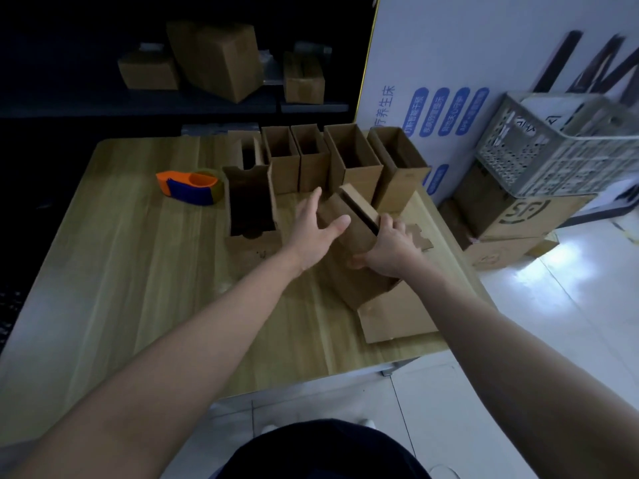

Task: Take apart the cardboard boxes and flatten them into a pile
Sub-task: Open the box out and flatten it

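**Both hands on a tilted box at mid-table**

The box (349, 219) leans on the table (138, 271), in front of a row of upright boxes (345, 157). The right hand (387, 247) grips its right side: fingers curl over the upper edge and the thumb presses underneath, so the hand is clamped on the cardboard. The left hand (311, 229) lies against the box's left face with fingers spread and straight, not closed on anything.

Flattened cardboard (397, 316) lies under and near the box, by the table's right edge.

The upright boxes stand open-topped; their insides look dark and bare. A larger open box (250, 202) stands left of the hands. A tape dispenser (188, 186) lies farther left. Off the table at right, a crate (553, 157) sits on stacked cartons (511, 219); its contents are unclear.
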A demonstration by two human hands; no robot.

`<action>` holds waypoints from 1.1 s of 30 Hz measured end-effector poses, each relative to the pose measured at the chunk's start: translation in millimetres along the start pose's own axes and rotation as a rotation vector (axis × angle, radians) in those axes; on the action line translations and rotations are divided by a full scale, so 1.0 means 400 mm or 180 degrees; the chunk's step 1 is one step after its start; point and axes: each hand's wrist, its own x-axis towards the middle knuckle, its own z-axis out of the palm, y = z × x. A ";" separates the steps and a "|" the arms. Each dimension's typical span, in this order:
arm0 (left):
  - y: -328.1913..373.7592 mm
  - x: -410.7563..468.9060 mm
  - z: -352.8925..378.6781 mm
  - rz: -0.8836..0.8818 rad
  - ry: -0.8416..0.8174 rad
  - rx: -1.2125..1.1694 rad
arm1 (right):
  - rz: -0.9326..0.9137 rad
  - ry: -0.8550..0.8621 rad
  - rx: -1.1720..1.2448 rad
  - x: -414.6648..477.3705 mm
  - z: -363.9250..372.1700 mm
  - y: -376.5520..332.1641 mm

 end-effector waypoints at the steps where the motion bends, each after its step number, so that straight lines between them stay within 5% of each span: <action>1: 0.001 0.007 0.016 -0.0091 0.0009 0.0004 | -0.0062 -0.0158 -0.0036 0.000 0.004 0.011; 5: -0.016 0.028 0.054 -0.0496 0.0353 -0.0234 | -0.0357 -0.0842 0.0703 0.011 -0.016 0.058; 9: -0.030 0.036 0.057 -0.0758 0.0725 -0.0492 | -0.0435 -0.0868 0.0801 0.019 -0.034 0.084; 15: -0.040 0.056 0.027 -0.0704 0.0779 -0.0054 | -0.0985 -0.0234 0.0437 0.039 -0.082 0.048; 21: -0.011 0.109 -0.022 -0.1378 0.0683 0.1054 | -0.1319 0.0265 0.0102 0.042 -0.090 -0.011; 29: 0.008 0.126 -0.060 -0.0988 0.0366 0.1805 | -0.1587 0.0562 0.0298 0.046 -0.096 -0.030; 33: -0.007 0.127 -0.058 -0.0870 0.0829 0.1280 | -0.1009 0.0849 0.1224 0.066 -0.093 -0.014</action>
